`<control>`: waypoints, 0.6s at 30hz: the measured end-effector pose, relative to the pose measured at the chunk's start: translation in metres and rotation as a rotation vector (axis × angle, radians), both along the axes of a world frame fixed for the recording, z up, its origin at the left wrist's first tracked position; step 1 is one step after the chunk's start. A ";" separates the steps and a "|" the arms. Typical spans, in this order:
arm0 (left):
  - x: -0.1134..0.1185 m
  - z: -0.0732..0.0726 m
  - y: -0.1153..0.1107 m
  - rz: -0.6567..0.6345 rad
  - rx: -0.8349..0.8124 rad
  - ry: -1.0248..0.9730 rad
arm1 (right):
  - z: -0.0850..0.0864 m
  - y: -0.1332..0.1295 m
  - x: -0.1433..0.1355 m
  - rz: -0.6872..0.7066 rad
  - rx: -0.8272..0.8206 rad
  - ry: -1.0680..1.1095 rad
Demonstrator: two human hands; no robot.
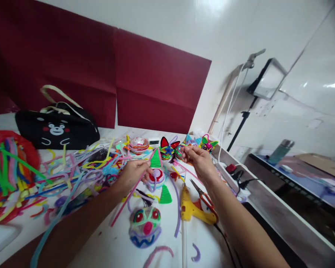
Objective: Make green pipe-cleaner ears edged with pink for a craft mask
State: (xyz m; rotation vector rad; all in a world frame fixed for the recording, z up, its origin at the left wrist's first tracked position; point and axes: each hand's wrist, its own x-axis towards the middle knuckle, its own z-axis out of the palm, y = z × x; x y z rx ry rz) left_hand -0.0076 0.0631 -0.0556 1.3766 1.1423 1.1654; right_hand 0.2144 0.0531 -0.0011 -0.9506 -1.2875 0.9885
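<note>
My left hand (pixel 135 173) is closed in a pinch on a pink pipe cleaner (pixel 123 208), whose long end slants down toward the table. At its fingertips, a green triangle (pixel 156 160) has pink along its edges. My right hand (pixel 199 160) is raised to the right with fingers pinched together; what they hold, if anything, I cannot make out. Between the hands lies a round piece in red, white and lilac (pixel 156 176), partly behind my left fingers. A second green triangle (pixel 165 195) lies closer. Nearest me is a clown-like face (pixel 145 227) with a red nose.
A yellow glue gun (pixel 194 210) and orange-handled scissors (pixel 206 199) lie by my right forearm. Loose pipe cleaners (pixel 80 175) cover the left side, near a black bag (pixel 57 130). Colourful finished faces (pixel 169 149) stand at the back. A power strip (pixel 234 178) is at right.
</note>
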 end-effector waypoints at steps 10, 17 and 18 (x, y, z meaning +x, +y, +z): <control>-0.016 -0.016 0.018 0.123 0.038 -0.096 | -0.017 -0.036 0.019 -0.121 0.085 -0.496; -0.026 -0.030 0.030 0.124 0.035 -0.156 | -0.042 -0.061 0.048 -0.087 0.087 -0.854; -0.028 -0.033 0.033 0.127 0.034 -0.158 | -0.045 -0.064 0.051 -0.069 0.111 -0.918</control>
